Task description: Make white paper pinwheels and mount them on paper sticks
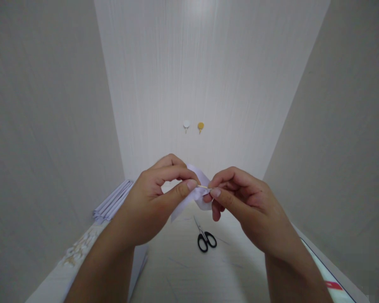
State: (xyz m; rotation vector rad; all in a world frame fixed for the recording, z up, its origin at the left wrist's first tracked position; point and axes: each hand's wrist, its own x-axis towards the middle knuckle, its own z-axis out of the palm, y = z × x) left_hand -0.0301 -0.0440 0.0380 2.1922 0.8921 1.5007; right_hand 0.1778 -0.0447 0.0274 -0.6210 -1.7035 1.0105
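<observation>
My left hand [154,198] and my right hand [243,202] are raised together above the table, fingertips almost meeting. Between them is a small folded piece of white paper [197,194], pinched by the thumb and forefinger of each hand. A thin pale stick [203,186], like a toothpick, runs between the two pinches, lying against the paper. Part of the paper is hidden behind my fingers.
Black-handled scissors [204,237] lie on the pale table [183,269] below my hands. A stack of folded white paper [113,203] sits at the left by the wall. Two round wall hooks, white [186,124] and yellow [201,126], hang ahead. Printed material [328,282] lies at the right edge.
</observation>
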